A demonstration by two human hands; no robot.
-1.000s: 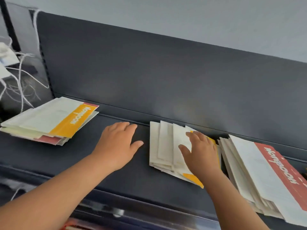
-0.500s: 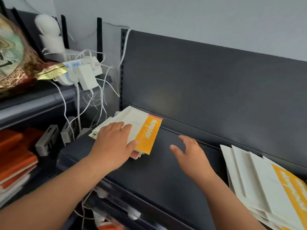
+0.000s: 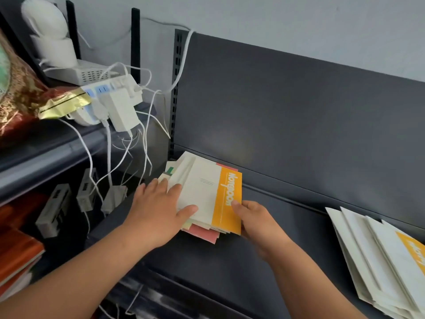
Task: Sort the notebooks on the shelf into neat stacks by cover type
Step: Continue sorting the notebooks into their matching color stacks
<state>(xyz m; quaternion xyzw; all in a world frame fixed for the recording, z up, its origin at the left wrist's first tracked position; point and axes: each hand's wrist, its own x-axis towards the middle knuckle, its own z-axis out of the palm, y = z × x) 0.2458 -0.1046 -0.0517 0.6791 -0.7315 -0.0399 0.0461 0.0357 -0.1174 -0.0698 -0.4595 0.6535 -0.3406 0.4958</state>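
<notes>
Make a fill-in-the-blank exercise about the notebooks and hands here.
The left hand lies on, and the right hand grips, the untidy stack of cream paper notebooks, whose lowest visible cover is ____. The fanned stack of cream notebooks lies to its ____. White cables hang to its ____.
Answers: pink; right; left.

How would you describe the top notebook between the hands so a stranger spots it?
On the dark shelf, at its left end beside the white cables, lies a loose pile. Its top notebook is cream with an orange band; pink covers show beneath.
</notes>
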